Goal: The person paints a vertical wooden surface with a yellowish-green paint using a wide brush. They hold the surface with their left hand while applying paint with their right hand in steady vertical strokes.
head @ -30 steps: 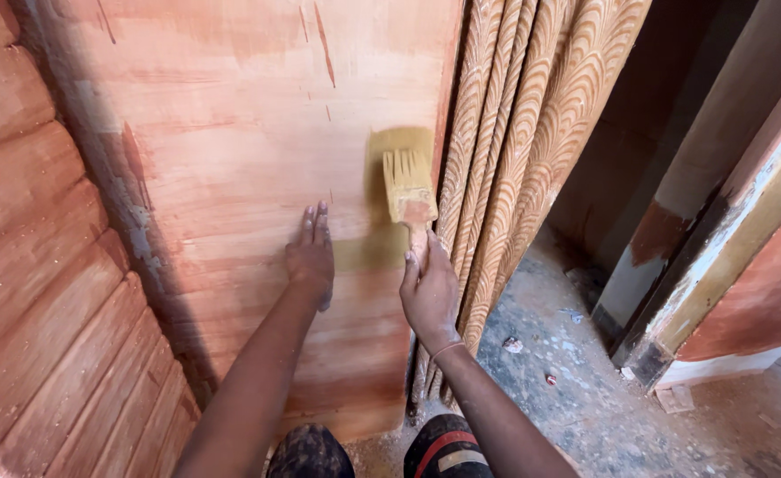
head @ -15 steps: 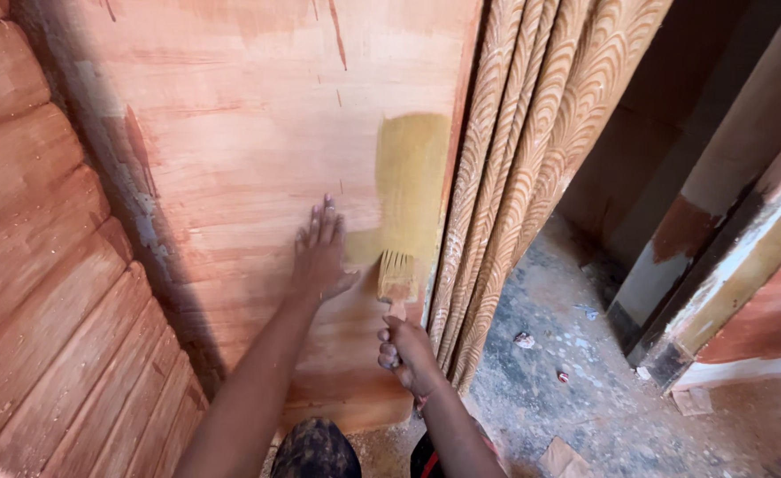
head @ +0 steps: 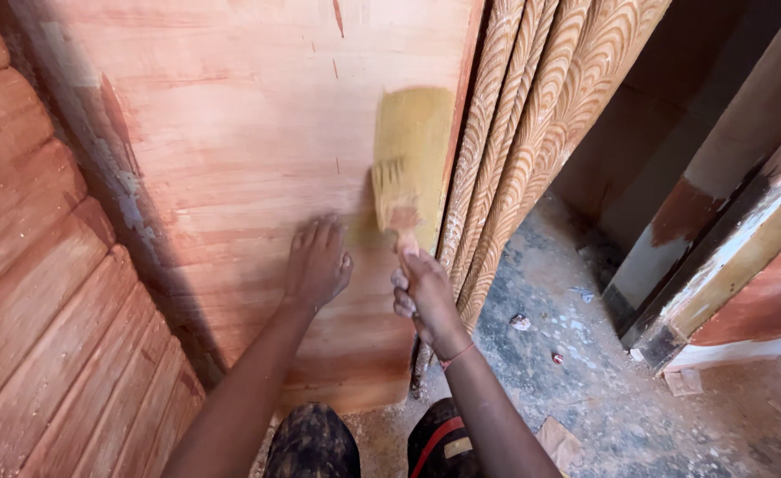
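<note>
Head view: your right hand is wrapped around the handle of the paintbrush, bristles on the yellow patch near the right edge of the upright wooden panel. Your left hand lies flat, fingers spread, against the panel. The brush looks light with soft bristles; keep hold low on its handle. Carved boards lean beside the panel, above a dusty floor.

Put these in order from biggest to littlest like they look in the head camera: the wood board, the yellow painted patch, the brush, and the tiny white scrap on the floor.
1. Wood board
2. Yellow painted patch
3. Brush, held in the right hand; it sits nearer the camera, so its rank against the patch is a bit unsure.
4. White scrap
</note>
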